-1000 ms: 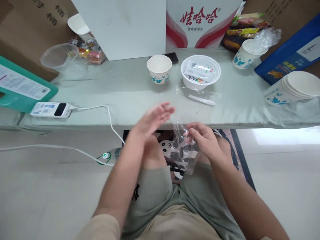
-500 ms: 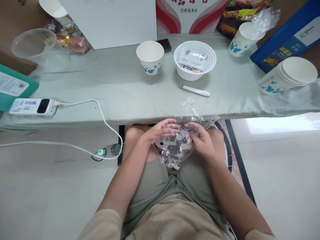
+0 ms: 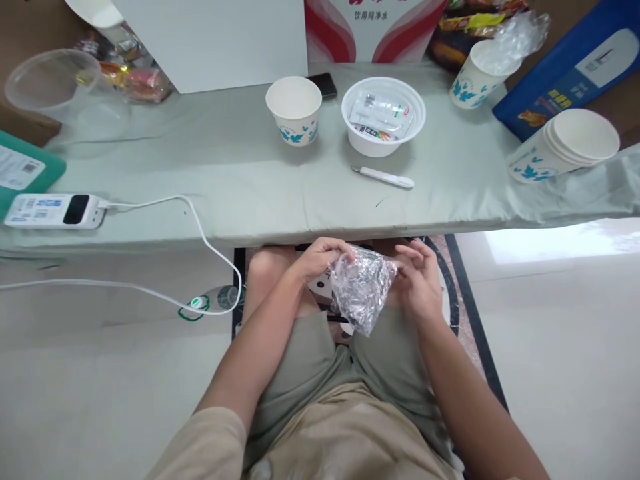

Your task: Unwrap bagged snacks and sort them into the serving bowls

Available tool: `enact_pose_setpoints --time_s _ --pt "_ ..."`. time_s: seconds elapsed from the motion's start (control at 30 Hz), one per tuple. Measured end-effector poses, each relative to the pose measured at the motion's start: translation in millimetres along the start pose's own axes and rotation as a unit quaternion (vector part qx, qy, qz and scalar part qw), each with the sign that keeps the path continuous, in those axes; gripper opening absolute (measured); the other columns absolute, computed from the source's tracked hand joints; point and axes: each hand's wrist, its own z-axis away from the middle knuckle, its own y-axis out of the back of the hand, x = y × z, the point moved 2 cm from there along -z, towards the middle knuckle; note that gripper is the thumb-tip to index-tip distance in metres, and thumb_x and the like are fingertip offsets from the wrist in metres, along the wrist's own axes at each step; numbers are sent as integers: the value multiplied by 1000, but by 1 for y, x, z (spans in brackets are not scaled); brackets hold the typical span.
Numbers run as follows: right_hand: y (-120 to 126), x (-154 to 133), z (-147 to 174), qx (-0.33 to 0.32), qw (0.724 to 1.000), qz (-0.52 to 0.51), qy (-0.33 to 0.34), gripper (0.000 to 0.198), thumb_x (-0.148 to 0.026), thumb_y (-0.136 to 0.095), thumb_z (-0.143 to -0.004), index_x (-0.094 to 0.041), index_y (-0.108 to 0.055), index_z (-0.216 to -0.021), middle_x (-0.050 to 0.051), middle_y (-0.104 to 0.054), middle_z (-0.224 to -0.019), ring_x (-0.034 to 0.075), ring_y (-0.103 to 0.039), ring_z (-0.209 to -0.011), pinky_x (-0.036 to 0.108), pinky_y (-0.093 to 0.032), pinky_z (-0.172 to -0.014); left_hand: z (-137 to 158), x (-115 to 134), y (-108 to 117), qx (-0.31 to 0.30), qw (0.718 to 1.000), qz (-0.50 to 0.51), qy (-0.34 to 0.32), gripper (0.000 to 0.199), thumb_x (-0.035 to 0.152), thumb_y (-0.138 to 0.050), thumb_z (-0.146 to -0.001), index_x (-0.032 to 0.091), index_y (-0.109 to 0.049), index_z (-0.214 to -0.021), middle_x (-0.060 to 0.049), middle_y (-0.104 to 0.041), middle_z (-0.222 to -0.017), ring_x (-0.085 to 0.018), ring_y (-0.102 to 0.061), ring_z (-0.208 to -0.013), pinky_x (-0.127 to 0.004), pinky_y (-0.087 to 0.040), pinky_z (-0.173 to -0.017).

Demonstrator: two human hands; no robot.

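Between my hands, over my lap and just in front of the table edge, hangs a crumpled sheet of clear plastic film (image 3: 364,287). It narrows to a point at the bottom. My left hand (image 3: 324,259) is closed on its upper left edge, thumb and fingers pinched together. On the other side my right hand (image 3: 421,277) pinches the upper right corner, its other fingers partly raised. Nearest on the table beyond lie a white-handled craft knife (image 3: 384,177), a paper cup (image 3: 295,115) with blue leaves, and a white plastic bowl (image 3: 380,143) holding small packets.
At left stand a white power bank (image 3: 55,211) with a cable (image 3: 203,230) drooping off the table edge, and a clear tub (image 3: 53,83). Stacked paper cups (image 3: 563,147), a blue package (image 3: 570,73) and a cup stuffed with plastic (image 3: 477,80) are right. A bottle (image 3: 220,299) lies below.
The film, spread loosely up to the table edge before, is now gathered into a smaller bundle below my hands. My right hand has moved slightly right and down.
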Motion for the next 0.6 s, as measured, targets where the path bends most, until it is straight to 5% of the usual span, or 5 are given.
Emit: enact_pose_setpoints --time_s 0.13,0.33,0.4,0.47,0.6 --pt "-5 4 -1 -25 997 -59 -43 58 -48 -61 -86 -30 -41 -137 10 -67 -120 22 -71 -93 39 -60 -80 -1 -2 3 -11 999 -29 -21 13 17 -70 -64 19 -80 -72 -7 -76 -86 -21 -67 -85 -32 -49 -77" --pt "-18 -10 -2 -40 997 51 -53 58 -38 -71 -79 -26 -48 -131 -5 -51 -72 16 -53 -59 29 -46 -51 4 0 0 -1 999 3 -33 33 46 -64 -78 15 -72 -70 -9 -70 -87 -20 -65 -83 -32 -49 -76" --pt "-19 -10 -4 -10 998 35 -43 51 -38 -70 -80 -27 -51 -126 -6 -47 -72 13 -47 -57 26 -40 -50 8 0 0 58 998 7 -31 28 39 -79 -70 17 -65 -80 -3 -68 -90 -15 -66 -79 -28 -48 -73" --pt "-18 -8 -5 13 999 5 -43 50 -38 -70 -81 -29 -50 -125 -6 -49 -75 11 -46 -58 24 -39 -52 11 -1 -3 96 994 47 -15 48 31 -88 -62 21 -59 -98 1 -67 -95 -14 -68 -78 -27 -48 -74" --pt "-20 -5 -6 22 997 -47 -65 50 -37 -74 -78 -28 -52 -121 -5 -57 -80 11 -52 -63 24 -44 -57 7 -6 -17 49 988 130 65 68 35 -93 -58 21 -56 -113 -6 -72 -104 -19 -70 -94 -32 -52 -83"
